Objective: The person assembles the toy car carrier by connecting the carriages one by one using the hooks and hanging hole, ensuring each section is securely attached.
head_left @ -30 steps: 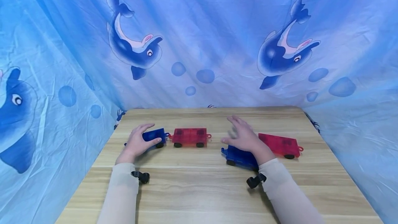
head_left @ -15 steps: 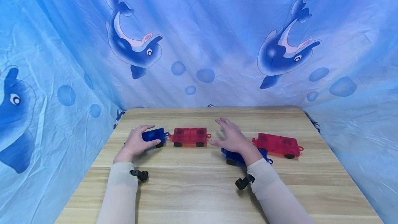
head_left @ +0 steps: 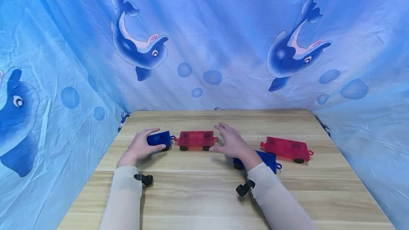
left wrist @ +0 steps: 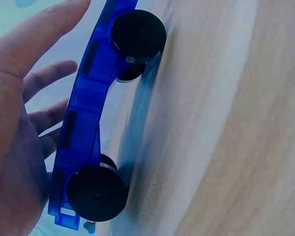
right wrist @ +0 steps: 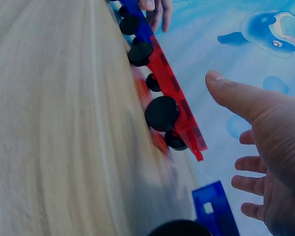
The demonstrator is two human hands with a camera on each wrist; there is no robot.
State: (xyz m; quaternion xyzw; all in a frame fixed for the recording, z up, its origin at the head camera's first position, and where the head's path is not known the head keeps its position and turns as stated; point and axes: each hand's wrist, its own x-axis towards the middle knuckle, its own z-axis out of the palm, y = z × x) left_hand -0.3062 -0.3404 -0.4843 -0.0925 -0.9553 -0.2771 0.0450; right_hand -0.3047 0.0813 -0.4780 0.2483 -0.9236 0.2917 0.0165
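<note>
left hand (head_left: 140, 146): held just over the left blue toy wagon (head_left: 158, 138), fingers and thumb extended and spread apart; whether it is touched cannot be told.
left blue toy wagon: stood on its wheels toward the left of the wooden table (head_left: 191, 194), one end covered by the hand.
left red toy wagon (head_left: 195, 139): lined up end to end with that blue one; whether they are hooked cannot be told.
right hand (head_left: 231, 144): poised near the left red toy wagon's right end, fingers and thumb parted, nothing gripped.
right blue toy wagon (head_left: 267, 160): partly hidden by the right forearm.
right red toy wagon (head_left: 285, 147): set at a slant just beyond it.
backdrop (head_left: 211, 27): blue cloth, printed with dolphins.
</note>
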